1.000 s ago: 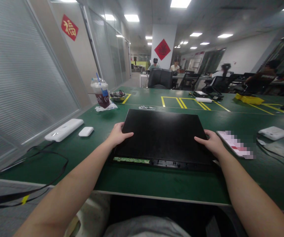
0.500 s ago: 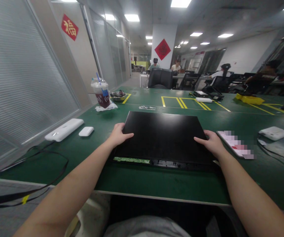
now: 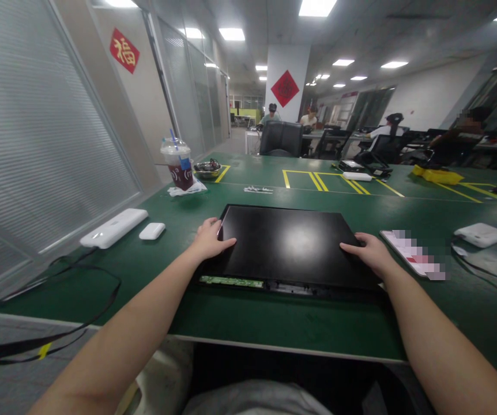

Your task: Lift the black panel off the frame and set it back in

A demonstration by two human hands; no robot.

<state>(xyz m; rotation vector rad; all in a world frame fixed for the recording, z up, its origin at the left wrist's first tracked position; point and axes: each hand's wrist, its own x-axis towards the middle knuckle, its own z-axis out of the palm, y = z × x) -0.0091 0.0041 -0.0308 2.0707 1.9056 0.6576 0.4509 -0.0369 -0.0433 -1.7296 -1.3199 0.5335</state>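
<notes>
A flat black display panel [image 3: 283, 242] lies over a black frame [image 3: 274, 207], whose edge shows along the far side. Along the near edge runs a green circuit board strip [image 3: 231, 282], beside an uncovered black part of the frame. My left hand [image 3: 211, 237] grips the panel's left side, thumb on the screen's face and fingers at the edge. On the opposite side my right hand [image 3: 369, 253] holds the panel the same way. Fingertips beneath the right edge are hidden.
Left on the green table [image 3: 300, 323] are a white power bank [image 3: 114, 228], a small white case [image 3: 152, 231], a drink cup [image 3: 180, 167] and a black strap [image 3: 110, 276]. A phone [image 3: 410, 253] and white device [image 3: 482, 234] lie right. Small pieces [image 3: 258, 189] lie beyond the panel.
The panel's far edge has come down towards the table, and the frame's far edge now shows behind it. Both hands keep their hold at the sides.
</notes>
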